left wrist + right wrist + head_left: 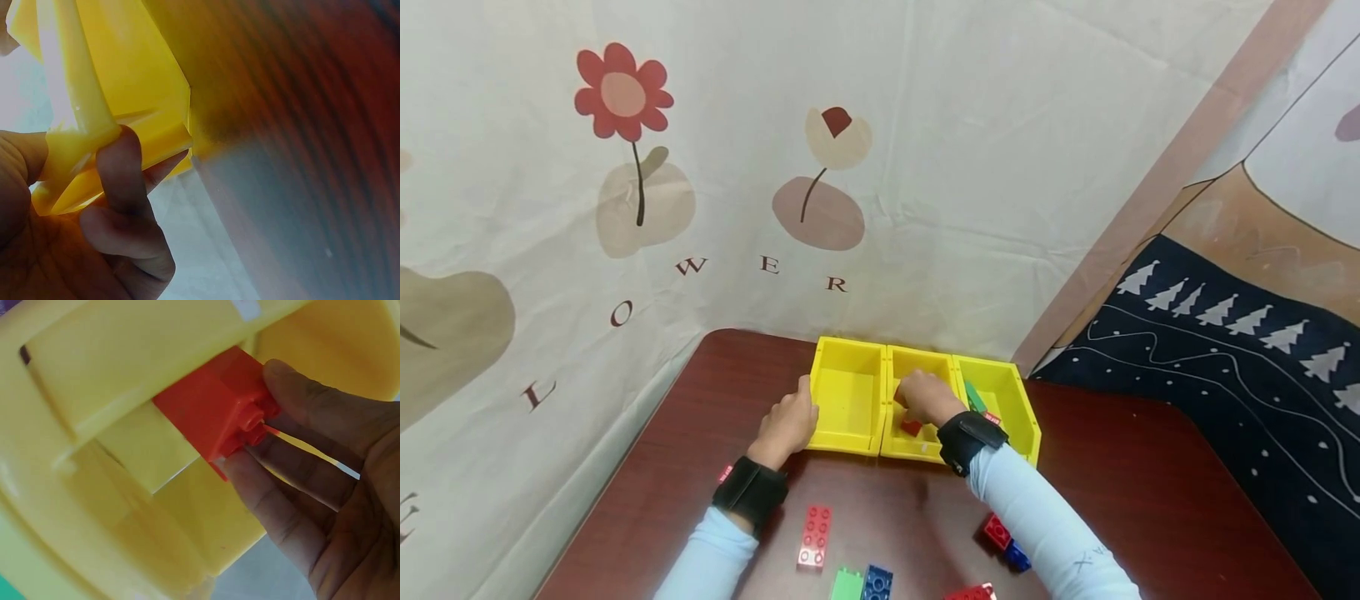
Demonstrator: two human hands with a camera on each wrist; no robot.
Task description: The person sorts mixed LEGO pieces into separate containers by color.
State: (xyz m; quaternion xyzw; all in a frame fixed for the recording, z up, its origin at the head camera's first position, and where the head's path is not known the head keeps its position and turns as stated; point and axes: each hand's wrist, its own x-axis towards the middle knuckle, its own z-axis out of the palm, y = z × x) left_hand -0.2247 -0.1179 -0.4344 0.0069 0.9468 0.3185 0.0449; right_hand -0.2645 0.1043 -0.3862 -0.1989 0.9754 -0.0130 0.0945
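Three yellow bins stand side by side at the back of the table. My left hand [787,423] grips the outer edge of the left bin [847,392]; in the left wrist view its thumb and fingers curl round the yellow rim [75,106]. Inside the middle bin [922,363], my right hand [931,398] pinches a red toy building brick [219,400] between thumb and fingers, its studs turned toward the palm. Green and red bricks [975,397] lie in the right bin [1011,396], partly hidden by the right wrist.
On the dark red table [880,492] nearer me lie a red brick [815,537], a green brick [847,584], a dark blue brick [877,582], and another red brick [972,592]. Red and blue bricks [997,532] sit beside the right forearm. A printed cloth [962,208] hangs behind.
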